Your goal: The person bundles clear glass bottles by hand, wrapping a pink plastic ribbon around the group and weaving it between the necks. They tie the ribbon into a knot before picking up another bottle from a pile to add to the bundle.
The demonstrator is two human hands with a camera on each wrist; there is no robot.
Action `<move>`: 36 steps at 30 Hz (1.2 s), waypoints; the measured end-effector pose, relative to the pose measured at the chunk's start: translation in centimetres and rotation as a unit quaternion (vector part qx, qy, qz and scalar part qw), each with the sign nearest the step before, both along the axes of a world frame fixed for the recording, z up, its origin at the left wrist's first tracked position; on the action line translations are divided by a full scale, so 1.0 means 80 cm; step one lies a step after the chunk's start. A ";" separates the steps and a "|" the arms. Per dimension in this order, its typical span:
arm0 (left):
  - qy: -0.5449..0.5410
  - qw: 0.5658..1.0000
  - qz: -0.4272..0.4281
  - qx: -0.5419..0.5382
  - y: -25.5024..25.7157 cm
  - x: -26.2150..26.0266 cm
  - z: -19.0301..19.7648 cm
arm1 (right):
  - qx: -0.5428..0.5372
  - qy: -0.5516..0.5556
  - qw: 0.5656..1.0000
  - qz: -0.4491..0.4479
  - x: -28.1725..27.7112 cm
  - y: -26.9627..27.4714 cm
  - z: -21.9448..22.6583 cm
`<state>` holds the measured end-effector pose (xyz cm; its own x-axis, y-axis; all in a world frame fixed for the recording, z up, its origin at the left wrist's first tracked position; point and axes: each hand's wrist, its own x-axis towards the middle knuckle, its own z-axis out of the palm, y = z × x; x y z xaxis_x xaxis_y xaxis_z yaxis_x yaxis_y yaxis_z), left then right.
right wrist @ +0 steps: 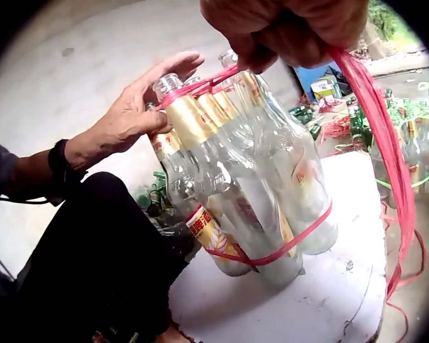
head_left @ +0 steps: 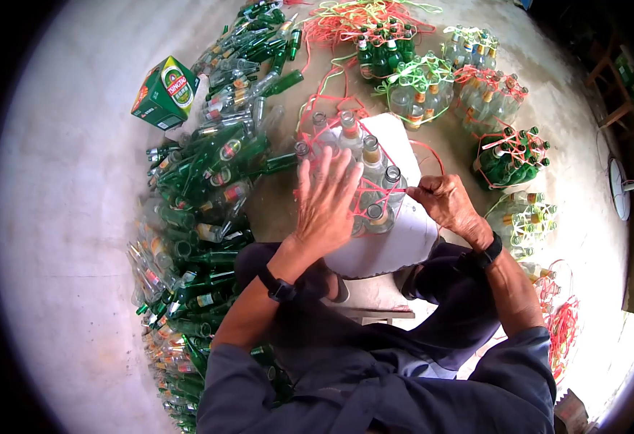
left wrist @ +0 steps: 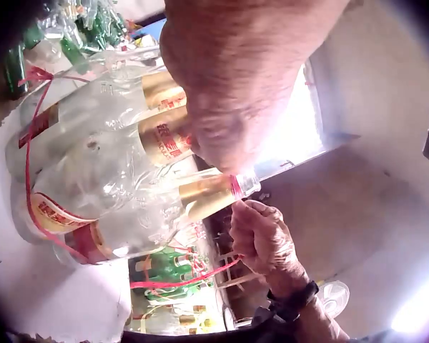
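Observation:
A cluster of clear glass bottles [head_left: 378, 217] stands upright on a white board [head_left: 404, 242] in front of the person. Red plastic twine [right wrist: 289, 246] circles the bottles low down, and more twine is wound around their necks. With fingers stretched out, the left hand [head_left: 328, 202] lies against the necks on the cluster's left side. The right hand [head_left: 447, 202] pinches the twine just right of the necks and pulls a stretch of it taut from them. From that hand a loose red tail [right wrist: 382, 136] hangs down in the right wrist view.
A long heap of green and clear bottles [head_left: 216, 173] lies along the left. Tied bundles of bottles [head_left: 422, 90] stand behind and to the right. A loose pile of red and green twine [head_left: 346, 22] is at the back, beyond a green beer carton [head_left: 166, 94].

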<state>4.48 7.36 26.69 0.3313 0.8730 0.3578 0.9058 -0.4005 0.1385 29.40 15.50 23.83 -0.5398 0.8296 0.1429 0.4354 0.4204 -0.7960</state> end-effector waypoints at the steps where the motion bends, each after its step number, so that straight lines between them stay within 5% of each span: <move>1: 0.011 1.000 -0.001 -0.007 0.000 -0.003 0.000 | 0.015 0.001 1.000 0.004 0.000 -0.004 0.008; 14: 0.005 0.999 0.041 -0.035 -0.005 -0.062 0.004 | 0.076 -0.020 0.996 0.039 -0.026 -0.058 0.005; 17: -0.038 0.999 -0.003 -0.016 0.002 -0.074 0.000 | 0.054 -0.001 0.997 0.050 -0.031 -0.059 0.010; 26: -0.101 0.992 0.039 -0.059 -0.012 -0.062 -0.002 | 0.070 -0.016 0.996 0.047 -0.035 -0.058 0.019; 29: -0.008 0.998 0.066 -0.019 -0.020 -0.050 0.016 | 0.067 0.014 0.997 0.044 -0.036 -0.058 0.019; 36: -0.141 0.989 -0.020 -0.032 -0.027 0.004 0.028 | 0.053 -0.023 0.997 0.047 -0.037 -0.056 0.025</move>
<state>4.82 5.19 28.92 0.2613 0.8847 0.3862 0.8108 -0.4182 0.4095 26.41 11.05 25.84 -0.6229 0.7561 0.2006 0.4244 0.5421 -0.7253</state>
